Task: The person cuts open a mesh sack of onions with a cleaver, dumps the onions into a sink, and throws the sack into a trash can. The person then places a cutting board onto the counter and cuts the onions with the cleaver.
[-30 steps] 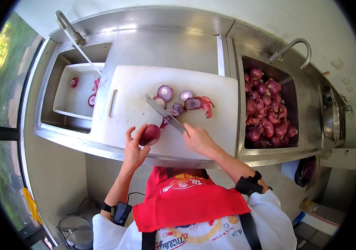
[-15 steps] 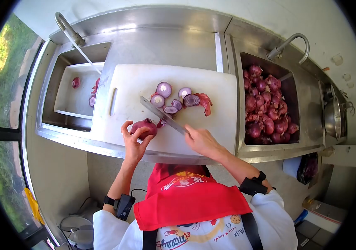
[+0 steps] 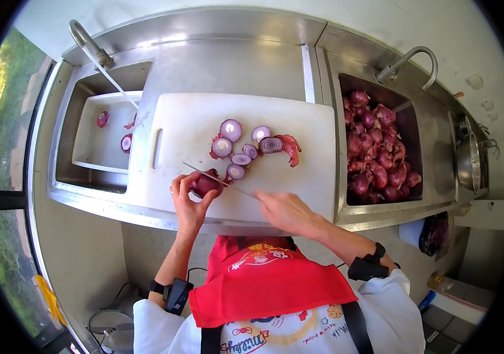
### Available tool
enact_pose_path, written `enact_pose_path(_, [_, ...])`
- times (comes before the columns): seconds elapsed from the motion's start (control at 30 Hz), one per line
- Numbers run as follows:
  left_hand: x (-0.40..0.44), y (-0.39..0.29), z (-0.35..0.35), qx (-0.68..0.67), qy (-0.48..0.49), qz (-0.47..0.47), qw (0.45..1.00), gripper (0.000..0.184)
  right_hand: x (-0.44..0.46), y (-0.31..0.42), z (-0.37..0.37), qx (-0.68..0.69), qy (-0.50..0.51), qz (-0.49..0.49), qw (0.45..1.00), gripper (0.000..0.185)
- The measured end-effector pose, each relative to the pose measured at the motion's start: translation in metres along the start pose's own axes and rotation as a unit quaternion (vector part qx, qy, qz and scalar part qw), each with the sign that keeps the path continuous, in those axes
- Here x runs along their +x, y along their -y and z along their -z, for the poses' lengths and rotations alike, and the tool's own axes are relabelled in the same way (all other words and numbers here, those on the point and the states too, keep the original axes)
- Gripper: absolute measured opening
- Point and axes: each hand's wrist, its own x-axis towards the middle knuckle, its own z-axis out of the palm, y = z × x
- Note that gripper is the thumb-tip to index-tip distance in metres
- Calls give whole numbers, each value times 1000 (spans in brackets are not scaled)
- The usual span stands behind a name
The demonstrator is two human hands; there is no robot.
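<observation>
My left hand (image 3: 189, 202) grips a whole red onion (image 3: 207, 184) near the front left of the white cutting board (image 3: 184, 118). A knife (image 3: 228, 184) is in my closed right hand (image 3: 284, 210). Its blade, seen edge-on, lies across the top of the onion; whether it has entered the flesh I cannot tell. Behind the blade lie several cut onion ends and slices, among them a pale round end (image 3: 231, 130) and a ringed slice (image 3: 270, 145). Loose red skin (image 3: 290, 150) sits at the right of these pieces.
In the left sink, a white tub (image 3: 90, 144) holds a few onion pieces beneath a tap (image 3: 90, 47) with a white hose. Many red onions (image 3: 376, 144) fill the right sink, under another tap (image 3: 411, 62). A metal bowl (image 3: 468, 162) stands far right.
The knife has moved left and toward me, from beside the cut pieces to over the onion, its blade turning edge-on. My left hand keeps hold of the onion.
</observation>
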Motion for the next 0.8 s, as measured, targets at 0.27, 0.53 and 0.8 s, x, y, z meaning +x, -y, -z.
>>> enact_pose_path(0.27, [10,4,7,-31,32,40,998,50,44,18,-15,-26,51,-7,998,14])
enact_pose_path(0.53, [4,7,16,-69,47,49,995,51,68,-13,-50,32,11,-28,999,18])
enact_pose_path(0.8, [1,12,30,136,144,-151,968,72,45,-20,-18,57,-73,-74,993,21])
